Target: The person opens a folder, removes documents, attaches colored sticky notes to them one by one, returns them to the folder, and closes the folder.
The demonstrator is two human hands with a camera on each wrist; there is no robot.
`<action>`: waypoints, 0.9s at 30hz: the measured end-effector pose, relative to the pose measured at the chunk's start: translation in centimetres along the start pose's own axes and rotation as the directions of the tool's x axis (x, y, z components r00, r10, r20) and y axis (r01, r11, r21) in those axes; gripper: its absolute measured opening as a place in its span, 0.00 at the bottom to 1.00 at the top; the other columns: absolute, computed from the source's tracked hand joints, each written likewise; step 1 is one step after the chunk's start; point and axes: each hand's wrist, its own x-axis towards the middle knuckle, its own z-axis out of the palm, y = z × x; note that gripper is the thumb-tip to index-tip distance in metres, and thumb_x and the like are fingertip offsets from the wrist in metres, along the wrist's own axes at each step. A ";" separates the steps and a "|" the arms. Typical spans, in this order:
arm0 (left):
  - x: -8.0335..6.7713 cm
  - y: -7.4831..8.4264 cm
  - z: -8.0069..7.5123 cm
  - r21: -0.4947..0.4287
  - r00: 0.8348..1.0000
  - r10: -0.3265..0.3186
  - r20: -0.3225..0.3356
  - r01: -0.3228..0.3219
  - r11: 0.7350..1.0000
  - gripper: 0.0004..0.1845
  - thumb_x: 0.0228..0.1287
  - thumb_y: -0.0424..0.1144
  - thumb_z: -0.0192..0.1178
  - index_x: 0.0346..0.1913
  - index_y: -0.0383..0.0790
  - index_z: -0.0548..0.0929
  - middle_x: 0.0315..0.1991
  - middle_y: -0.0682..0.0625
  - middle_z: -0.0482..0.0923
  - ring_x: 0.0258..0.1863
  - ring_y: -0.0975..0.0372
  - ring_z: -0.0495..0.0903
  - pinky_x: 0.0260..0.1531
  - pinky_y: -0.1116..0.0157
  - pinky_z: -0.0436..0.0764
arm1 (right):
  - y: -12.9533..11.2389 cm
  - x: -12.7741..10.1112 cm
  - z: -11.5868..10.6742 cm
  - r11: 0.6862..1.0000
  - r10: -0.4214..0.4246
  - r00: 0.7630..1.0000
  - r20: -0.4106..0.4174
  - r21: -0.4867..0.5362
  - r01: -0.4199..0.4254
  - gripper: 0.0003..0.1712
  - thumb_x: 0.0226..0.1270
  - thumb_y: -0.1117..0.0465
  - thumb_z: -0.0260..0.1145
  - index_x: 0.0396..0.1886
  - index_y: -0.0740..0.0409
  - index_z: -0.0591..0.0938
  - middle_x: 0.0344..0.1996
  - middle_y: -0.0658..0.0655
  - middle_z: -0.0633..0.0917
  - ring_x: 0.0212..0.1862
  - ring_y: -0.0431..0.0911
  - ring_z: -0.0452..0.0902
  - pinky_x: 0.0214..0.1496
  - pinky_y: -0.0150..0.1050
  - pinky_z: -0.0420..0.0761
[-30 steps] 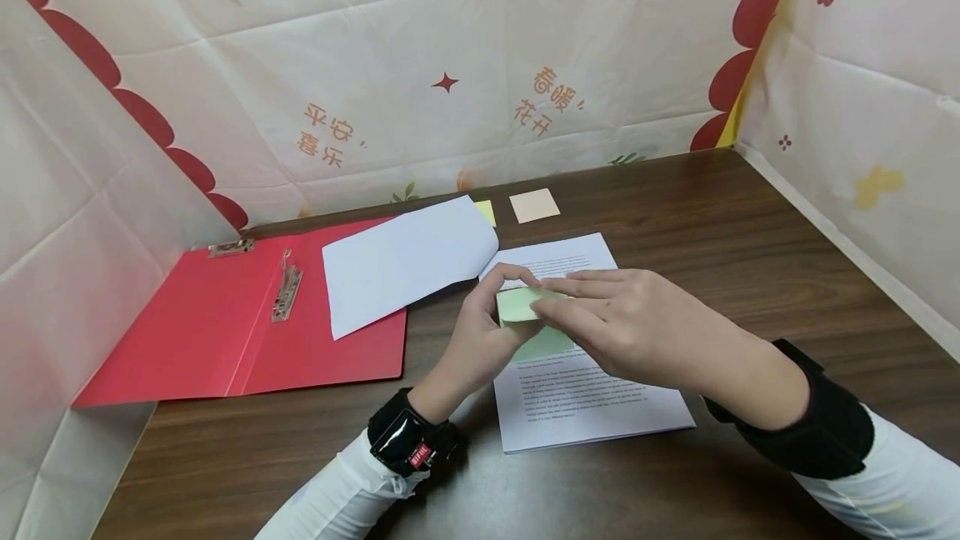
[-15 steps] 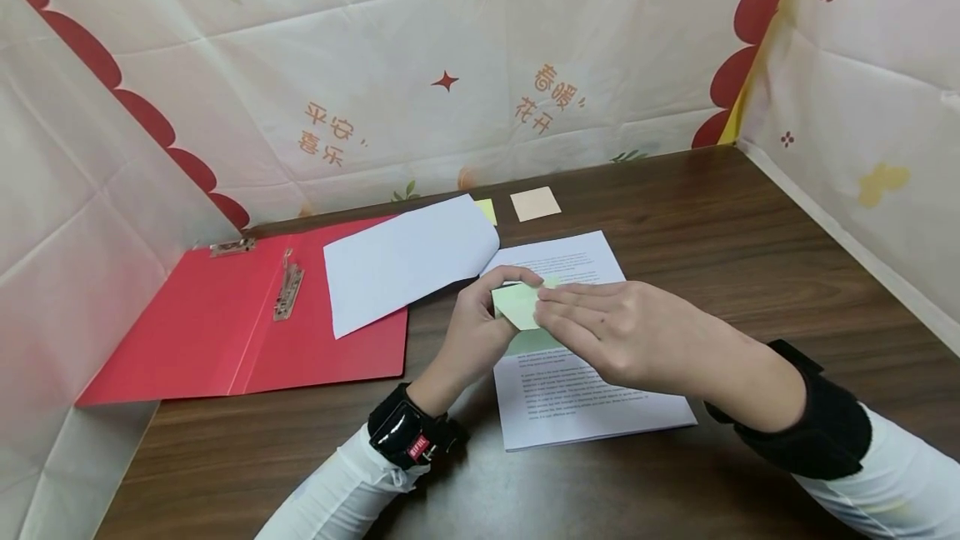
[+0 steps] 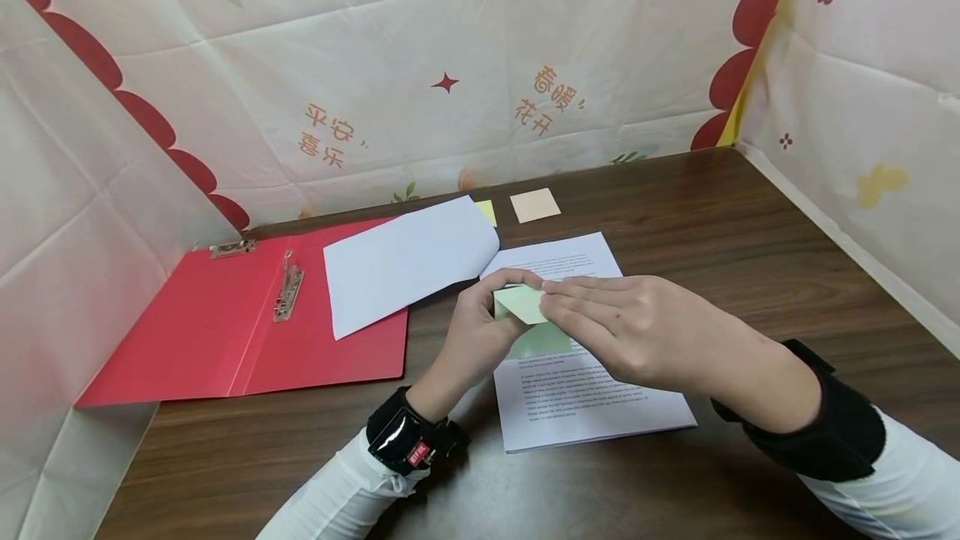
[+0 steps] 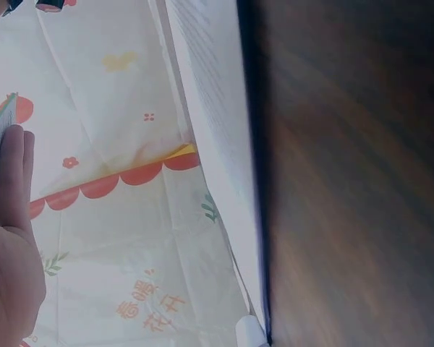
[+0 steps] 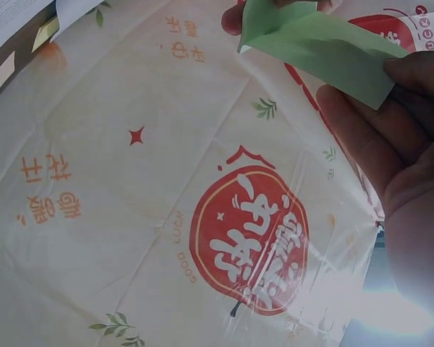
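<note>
Both hands pinch the green sticky note (image 3: 525, 303) just above the printed sheet (image 3: 592, 407): left hand (image 3: 480, 332), right hand (image 3: 630, 327). We'd judge it light, floppy; hold by edges.

Probably an office desk (image 3: 750, 232): folder (image 3: 225, 323), printed sheets (image 3: 592, 407).

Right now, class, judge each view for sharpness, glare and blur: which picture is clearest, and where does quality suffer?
Head view: evenly lit and sharp; the green sticky note is crisp, the printed text too small to read. Left wrist view: the dark table is soft and blurred. Right wrist view: bright glare at bottom right; the note stays clear.
</note>
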 end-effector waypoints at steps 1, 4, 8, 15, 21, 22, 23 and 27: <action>0.0 0.0 0.0 0.000 1.000 0.003 0.000 -0.003 1.000 0.16 0.64 0.23 0.64 0.53 0.34 0.87 0.56 0.41 0.85 0.50 0.66 0.79 0.44 0.71 0.81 | 0.1 0.0 -0.1 1.000 -0.003 1.000 0.000 0.000 0.003 0.25 0.90 0.67 0.40 0.52 0.72 0.85 0.44 0.63 0.94 0.47 0.51 0.94 0.46 0.45 0.91; -0.1 0.2 0.1 0.001 1.000 0.018 -0.002 -0.018 1.000 0.16 0.64 0.23 0.64 0.53 0.34 0.87 0.56 0.40 0.85 0.49 0.65 0.80 0.42 0.71 0.82 | 0.3 0.0 -0.7 1.000 0.001 1.000 0.007 0.007 -0.001 0.24 0.90 0.66 0.42 0.53 0.72 0.85 0.45 0.63 0.94 0.48 0.52 0.94 0.47 0.46 0.91; 0.0 0.4 0.0 0.027 0.999 -0.010 -0.048 0.011 1.000 0.16 0.63 0.25 0.66 0.53 0.36 0.87 0.54 0.41 0.85 0.45 0.64 0.80 0.39 0.71 0.81 | 0.4 0.3 -1.6 0.998 0.016 1.000 -0.024 0.056 -0.015 0.23 0.89 0.64 0.46 0.53 0.70 0.86 0.45 0.62 0.94 0.47 0.51 0.94 0.46 0.47 0.90; 0.2 1.4 -1.5 -0.001 0.974 -0.086 -0.208 0.088 0.996 0.16 0.66 0.30 0.69 0.56 0.42 0.87 0.52 0.44 0.86 0.40 0.63 0.83 0.35 0.69 0.86 | 1.5 -0.2 -2.4 0.994 0.071 0.979 -0.191 0.095 -0.053 0.19 0.85 0.64 0.53 0.53 0.72 0.86 0.42 0.63 0.94 0.41 0.53 0.94 0.39 0.49 0.90; 0.3 2.9 -2.9 -0.043 0.951 -0.085 -0.297 0.075 0.996 0.14 0.67 0.32 0.69 0.55 0.43 0.87 0.45 0.42 0.87 0.38 0.60 0.87 0.35 0.64 0.89 | 1.2 -2.6 0.2 0.986 0.148 0.979 0.143 0.055 -0.157 0.17 0.64 0.72 0.75 0.53 0.68 0.85 0.44 0.61 0.94 0.44 0.51 0.94 0.41 0.45 0.91; 0.3 3.0 -3.0 -0.045 0.949 -0.088 -0.302 0.078 0.996 0.14 0.67 0.33 0.69 0.55 0.43 0.87 0.45 0.42 0.88 0.38 0.59 0.87 0.35 0.64 0.89 | 0.9 -2.8 0.9 0.985 0.154 0.965 0.211 0.048 -0.168 0.22 0.58 0.72 0.80 0.52 0.67 0.86 0.44 0.60 0.94 0.45 0.50 0.94 0.43 0.44 0.91; 0.3 3.1 -3.1 -0.046 0.947 -0.092 -0.306 0.081 0.996 0.14 0.67 0.33 0.69 0.55 0.43 0.87 0.46 0.41 0.88 0.38 0.59 0.87 0.36 0.63 0.90 | 0.5 -2.9 1.6 0.983 0.160 0.949 0.273 0.040 -0.178 0.26 0.51 0.72 0.84 0.52 0.66 0.86 0.45 0.59 0.94 0.47 0.49 0.94 0.45 0.43 0.91; 0.4 3.2 -3.1 -0.041 0.950 -0.100 -0.296 0.092 0.995 0.14 0.68 0.33 0.69 0.55 0.44 0.87 0.48 0.40 0.88 0.40 0.58 0.88 0.38 0.63 0.90 | -0.6 -3.2 3.5 0.977 0.172 0.875 0.453 0.038 -0.212 0.20 0.58 0.71 0.81 0.49 0.64 0.85 0.47 0.58 0.94 0.50 0.48 0.93 0.50 0.43 0.91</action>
